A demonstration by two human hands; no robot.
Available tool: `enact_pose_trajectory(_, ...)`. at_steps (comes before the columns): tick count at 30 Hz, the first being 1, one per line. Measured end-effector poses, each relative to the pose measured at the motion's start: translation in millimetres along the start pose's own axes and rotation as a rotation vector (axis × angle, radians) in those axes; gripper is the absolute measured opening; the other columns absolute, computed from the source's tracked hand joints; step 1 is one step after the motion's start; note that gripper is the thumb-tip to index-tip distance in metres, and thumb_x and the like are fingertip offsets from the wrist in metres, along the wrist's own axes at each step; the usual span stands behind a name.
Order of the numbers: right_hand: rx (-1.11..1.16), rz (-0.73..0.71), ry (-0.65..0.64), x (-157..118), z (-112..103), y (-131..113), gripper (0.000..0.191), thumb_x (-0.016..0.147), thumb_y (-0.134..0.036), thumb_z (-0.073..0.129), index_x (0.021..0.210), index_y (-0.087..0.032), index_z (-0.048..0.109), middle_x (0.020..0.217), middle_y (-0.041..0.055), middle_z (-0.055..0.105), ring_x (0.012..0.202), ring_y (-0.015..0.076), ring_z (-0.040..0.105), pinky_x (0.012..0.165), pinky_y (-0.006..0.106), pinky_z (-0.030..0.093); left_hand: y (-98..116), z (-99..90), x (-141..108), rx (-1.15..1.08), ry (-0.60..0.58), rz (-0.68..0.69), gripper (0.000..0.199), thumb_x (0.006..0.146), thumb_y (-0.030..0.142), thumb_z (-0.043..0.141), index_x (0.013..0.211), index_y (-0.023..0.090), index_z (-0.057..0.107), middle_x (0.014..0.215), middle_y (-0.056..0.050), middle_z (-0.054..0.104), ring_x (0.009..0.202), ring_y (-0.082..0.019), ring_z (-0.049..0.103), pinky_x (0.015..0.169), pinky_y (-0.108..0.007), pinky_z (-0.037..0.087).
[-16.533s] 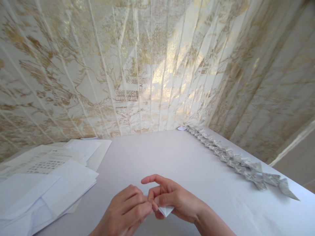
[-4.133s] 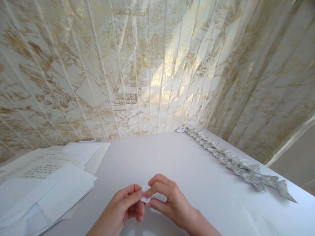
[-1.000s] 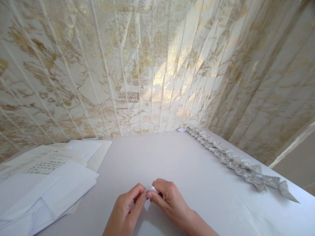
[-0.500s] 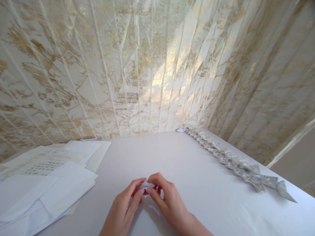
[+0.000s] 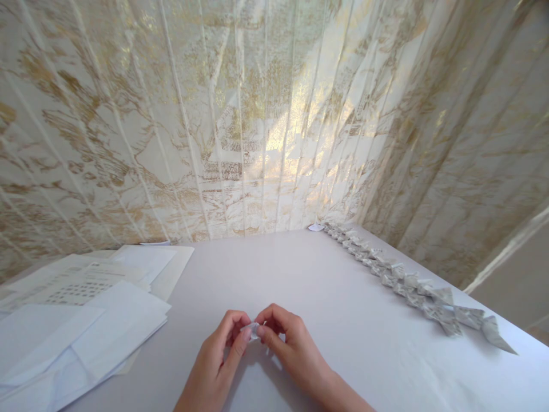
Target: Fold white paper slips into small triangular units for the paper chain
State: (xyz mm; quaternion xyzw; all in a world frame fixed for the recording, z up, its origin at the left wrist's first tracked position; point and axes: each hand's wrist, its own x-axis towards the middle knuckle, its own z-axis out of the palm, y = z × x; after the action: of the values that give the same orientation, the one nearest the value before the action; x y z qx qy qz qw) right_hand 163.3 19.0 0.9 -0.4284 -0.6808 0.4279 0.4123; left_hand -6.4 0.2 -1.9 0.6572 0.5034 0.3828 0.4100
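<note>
Between my two hands is a small piece of folded paper [image 5: 254, 330], whitish grey and partly covered by the fingers. My left hand [image 5: 223, 349] pinches its left side between thumb and fingers. From the other side, my right hand [image 5: 289, 342] grips it in the same way, thumb in front. Both hands are close together just above the white table [image 5: 266, 274], near its front middle. The exact folds of the paper are too small to make out.
Stacked loose papers [image 5: 120, 315], some printed, cover the table's left side. Along the right edge run rows of folded grey paper pieces [image 5: 398, 280]. A small white paper piece [image 5: 316, 227] lies at the back, before a gold-patterned curtain [image 5: 240, 143].
The folded paper has turned and shows less between the fingers. My right thumb and fingers have shifted slightly on it, and both hands sit a little lower.
</note>
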Motion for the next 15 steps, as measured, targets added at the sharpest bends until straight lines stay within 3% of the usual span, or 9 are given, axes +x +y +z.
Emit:
enact_pose_trajectory(4,-0.078,-0.012,0.015,-0.2,1.8,-2.0,0.009,0.083,-0.01,0.062,0.085,-0.019,0.066,0.073,-0.0032,0.061,0.067,0.0121,0.054,0.064,0.022,0.041,-3.9,-0.1,1.6,0.042,0.01,-0.044,0.034,0.091,0.058,0.044,0.093,0.025,0.052,0.079,0.004,0.055,0.076,-0.016,0.055,0.069,-0.025,0.043)
enact_pose_trajectory(8,-0.155,-0.153,-0.008,-1.2,1.9,-4.1,0.021,0.08,0.001,0.06,0.085,-0.018,0.064,0.084,-0.0008,0.06,0.072,0.0121,0.056,0.066,0.022,0.043,-4.5,2.1,3.3,0.06,0.012,-0.043,0.033,0.091,0.057,0.044,0.089,0.024,0.053,0.079,0.003,0.057,0.075,-0.016,0.055,0.068,-0.026,0.042)
enact_pose_trajectory(15,-0.269,-0.249,-0.023,-1.7,-1.1,-3.6,0.029,0.078,0.007,0.058,0.088,-0.02,0.062,0.091,-0.0002,0.058,0.075,0.0119,0.057,0.07,0.021,0.044,0.1,2.6,1.3,0.015,0.015,-0.039,0.031,0.09,0.054,0.046,0.085,0.024,0.053,0.079,0.003,0.06,0.075,-0.017,0.058,0.07,-0.026,0.044)
